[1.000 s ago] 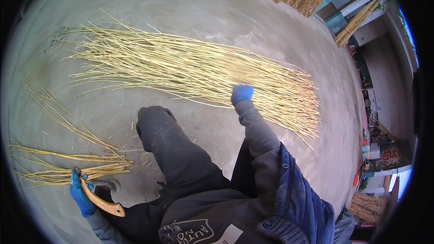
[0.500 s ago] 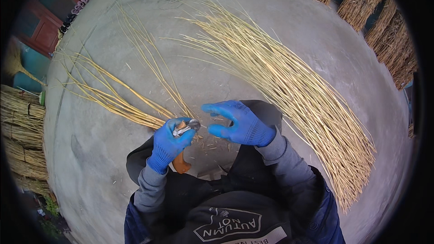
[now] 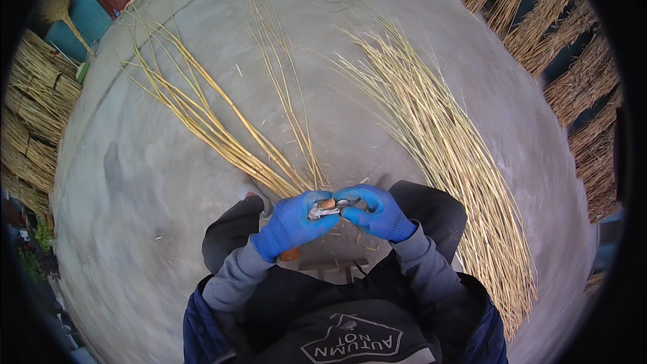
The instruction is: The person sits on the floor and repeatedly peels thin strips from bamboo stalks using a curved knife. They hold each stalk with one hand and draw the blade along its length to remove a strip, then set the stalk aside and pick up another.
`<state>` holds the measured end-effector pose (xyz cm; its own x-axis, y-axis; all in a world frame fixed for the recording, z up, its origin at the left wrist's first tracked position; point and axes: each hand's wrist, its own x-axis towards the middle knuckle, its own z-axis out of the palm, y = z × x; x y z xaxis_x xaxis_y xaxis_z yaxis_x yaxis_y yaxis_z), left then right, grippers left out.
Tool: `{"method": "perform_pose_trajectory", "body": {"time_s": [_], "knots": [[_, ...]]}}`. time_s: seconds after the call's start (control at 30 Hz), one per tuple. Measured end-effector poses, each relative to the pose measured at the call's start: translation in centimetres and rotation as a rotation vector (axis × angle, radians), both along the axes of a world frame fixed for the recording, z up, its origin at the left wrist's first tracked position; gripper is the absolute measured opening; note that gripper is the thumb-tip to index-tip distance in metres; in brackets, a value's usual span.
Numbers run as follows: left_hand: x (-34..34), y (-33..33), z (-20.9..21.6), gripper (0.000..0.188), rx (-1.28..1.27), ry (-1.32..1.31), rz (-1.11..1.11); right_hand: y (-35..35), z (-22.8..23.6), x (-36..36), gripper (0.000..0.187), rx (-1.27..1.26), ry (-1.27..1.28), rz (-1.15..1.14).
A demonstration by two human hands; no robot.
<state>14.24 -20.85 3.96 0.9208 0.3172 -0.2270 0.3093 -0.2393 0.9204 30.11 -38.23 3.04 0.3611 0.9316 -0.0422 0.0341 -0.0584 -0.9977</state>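
My left hand [image 3: 296,221], in a blue work glove, is closed around a small metal tool [image 3: 326,211] with a whitish part and an orange-brown part. Its exact kind I cannot make out. My right hand [image 3: 379,210], gloved alike, pinches the tool's dark, rounded metal end, thumb and fingers curled in from the right. Both hands meet in front of my lap. Just beyond the left one lie the butt ends of several long yellow stalks [image 3: 222,136]. An orange-brown piece [image 3: 291,254] shows partly below the left hand; most of it is hidden.
A large spread of thin straw-coloured stalks [image 3: 448,155] lies on the concrete floor [image 3: 162,256] to the right. Tied bundles [image 3: 579,81] stand along the right wall, with stacked bundles [image 3: 34,108] and a broom [image 3: 60,7] at the left. Small cut bits lie near my knees.
My right hand has come in from open and apart to grip the tool's rounded end. The view has shifted, so the left hand and stalks appear farther right.
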Motion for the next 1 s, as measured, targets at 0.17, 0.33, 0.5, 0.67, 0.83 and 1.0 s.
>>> {"method": "perform_pose_trajectory", "body": {"time_s": [0.17,0.33,0.5,0.67,0.83,1.0], "knots": [[-1.7,1.0,-2.5,0.046,0.026,-0.005,0.088,2.9,-1.7,-0.6,0.03,0.105,0.005,0.03],[-3.5,4.7,-3.2,0.042,-0.142,0.11,0.366,5.7,-9.4,3.6,0.028,-0.08,0.389,-0.052],[-6.6,8.1,-1.0,0.035,-0.249,0.023,0.471,9.1,-26.3,6.8,0.029,-0.453,0.041,-0.428],[-7.7,9.1,1.0,0.037,-0.782,0.063,0.533,11.2,-37.6,4.3,0.04,-0.739,-0.442,-0.285],[-8.0,10.4,0.5,0.037,-1.025,-0.022,0.483,15.9,-42.5,3.4,0.037,-0.934,-0.797,-0.178],[-8.7,11.1,-0.9,0.037,-0.883,0.186,0.29,18.6,-45.6,4.0,0.033,-0.949,-0.916,-0.125]]}}
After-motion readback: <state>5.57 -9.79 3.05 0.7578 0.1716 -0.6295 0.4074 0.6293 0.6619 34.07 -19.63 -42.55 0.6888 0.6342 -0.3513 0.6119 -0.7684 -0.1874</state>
